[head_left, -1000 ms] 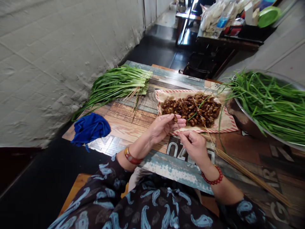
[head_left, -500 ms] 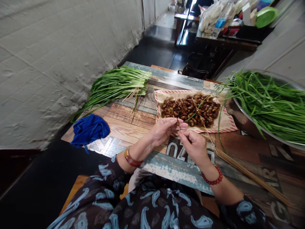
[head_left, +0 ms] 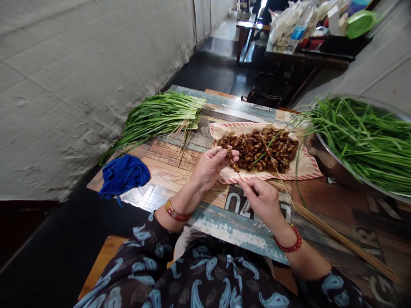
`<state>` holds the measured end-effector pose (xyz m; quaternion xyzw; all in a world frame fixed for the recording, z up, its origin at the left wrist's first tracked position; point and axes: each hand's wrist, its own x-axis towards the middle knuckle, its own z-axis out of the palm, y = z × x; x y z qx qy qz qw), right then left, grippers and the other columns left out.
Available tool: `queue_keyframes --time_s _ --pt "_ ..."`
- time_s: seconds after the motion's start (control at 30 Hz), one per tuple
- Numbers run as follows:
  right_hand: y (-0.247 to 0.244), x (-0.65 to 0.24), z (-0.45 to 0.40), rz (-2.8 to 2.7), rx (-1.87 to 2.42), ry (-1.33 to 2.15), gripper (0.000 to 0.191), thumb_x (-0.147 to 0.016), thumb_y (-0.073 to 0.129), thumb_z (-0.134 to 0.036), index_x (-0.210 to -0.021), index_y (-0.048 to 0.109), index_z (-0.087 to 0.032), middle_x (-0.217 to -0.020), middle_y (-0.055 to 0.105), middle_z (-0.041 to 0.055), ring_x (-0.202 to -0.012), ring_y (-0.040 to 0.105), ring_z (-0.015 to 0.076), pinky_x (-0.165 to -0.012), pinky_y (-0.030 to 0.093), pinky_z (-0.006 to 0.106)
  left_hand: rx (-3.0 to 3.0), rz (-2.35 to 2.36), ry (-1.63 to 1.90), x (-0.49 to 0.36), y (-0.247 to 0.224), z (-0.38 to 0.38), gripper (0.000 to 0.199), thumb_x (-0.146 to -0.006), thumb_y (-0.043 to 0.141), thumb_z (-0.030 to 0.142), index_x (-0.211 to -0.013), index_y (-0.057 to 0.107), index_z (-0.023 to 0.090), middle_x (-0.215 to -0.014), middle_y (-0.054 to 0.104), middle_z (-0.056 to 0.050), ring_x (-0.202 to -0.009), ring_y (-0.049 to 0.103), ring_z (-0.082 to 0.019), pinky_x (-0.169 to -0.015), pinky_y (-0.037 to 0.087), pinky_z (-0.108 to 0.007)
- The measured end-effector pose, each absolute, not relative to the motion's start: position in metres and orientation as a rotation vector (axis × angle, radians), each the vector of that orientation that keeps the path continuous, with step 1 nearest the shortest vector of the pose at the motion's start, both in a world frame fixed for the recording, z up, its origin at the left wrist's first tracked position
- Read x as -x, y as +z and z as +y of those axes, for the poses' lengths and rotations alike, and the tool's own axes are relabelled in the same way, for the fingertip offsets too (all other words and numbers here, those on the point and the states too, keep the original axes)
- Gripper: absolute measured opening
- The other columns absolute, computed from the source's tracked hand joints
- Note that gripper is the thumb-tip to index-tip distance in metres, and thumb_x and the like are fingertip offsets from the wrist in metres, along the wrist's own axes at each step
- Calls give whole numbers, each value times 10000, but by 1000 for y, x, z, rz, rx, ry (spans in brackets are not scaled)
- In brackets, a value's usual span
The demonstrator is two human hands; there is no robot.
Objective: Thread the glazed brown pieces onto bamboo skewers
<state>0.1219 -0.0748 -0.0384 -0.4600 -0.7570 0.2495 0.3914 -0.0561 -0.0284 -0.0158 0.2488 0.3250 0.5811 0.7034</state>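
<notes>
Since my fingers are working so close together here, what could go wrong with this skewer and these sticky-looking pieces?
The thin bamboo skewer in the right hand points toward the left hand, so a slip could prick those fingers. The glossy glazed piece pinched in the left hand might slide free and drop onto the paper liner. The loose bundle of skewers could also get knocked by the right arm.

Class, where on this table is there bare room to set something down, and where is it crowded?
Wood-print tabletop shows between the blue cloth, chive bundle and paper liner, and between the liner, steel bowl and skewers. Crowded: the hands over the liner.
</notes>
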Motion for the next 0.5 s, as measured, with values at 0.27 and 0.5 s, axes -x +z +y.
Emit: queue_keyframes --time_s 0.27,0.5 --pt "-41 -123 -75 -1787 1263 893 268 -925 531 -361 -722 622 -212 -581 585 -13 -517 537 127 -487 416 248 -547 650 1221 52 -17 -31 287 -706 794 269 -927 699 113 -889 738 -86 -824 699 -171 -908 476 -325" --pt "-38 -123 -76 -1737 1287 951 308 -915 549 -401 -689 611 -202 -580 581 -19 -473 513 105 -462 397 229 -517 615 1201 48 -15 -34 285 -699 799 268 -918 700 114 -882 730 -80 -831 691 -173 -901 481 -327"
